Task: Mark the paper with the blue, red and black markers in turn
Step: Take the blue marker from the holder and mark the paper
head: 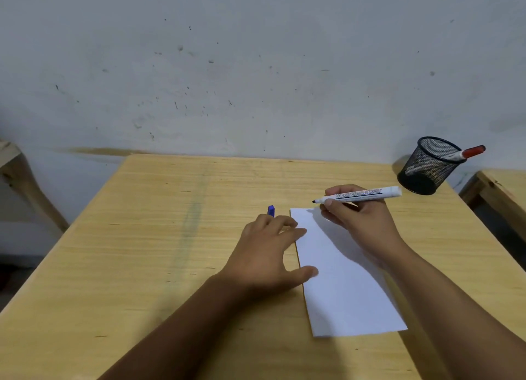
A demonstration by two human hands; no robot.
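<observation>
Two bare forearms reach in from the near edge, one from each side, and meet over a single sheet of white paper [341, 280] lying flat on the wooden desk [170, 237].

One left hand [267, 254] rests palm-down at the paper's left edge, thumb and fingertips overlapping the sheet, fingers [293, 231] spread and released, clamped on nothing; my guess is that it pins the paper so it will not slide under the pen.

One blue cap [271, 210] stands on the desk just beyond those fingers, set aside within reach, presumably for recapping.

One right hand [361, 223] grasps an uncapped marker [361, 194] in a writing pinch, barrel lying nearly level and the dark tip pointing left, just past the paper's far corner. Whether the tip touches anything I cannot tell; it looks lifted. With the blue cap off, this is probably the blue marker, so the first colour seems to be in hand. No mark shows on the visible part of the sheet.

One black mesh cup [427, 166] stands at the far right corner, well apart from the paper. One red marker [466, 153] leans out over its rim, capped and waiting. A black marker cannot be made out; it may sit hidden inside the cup.
</observation>
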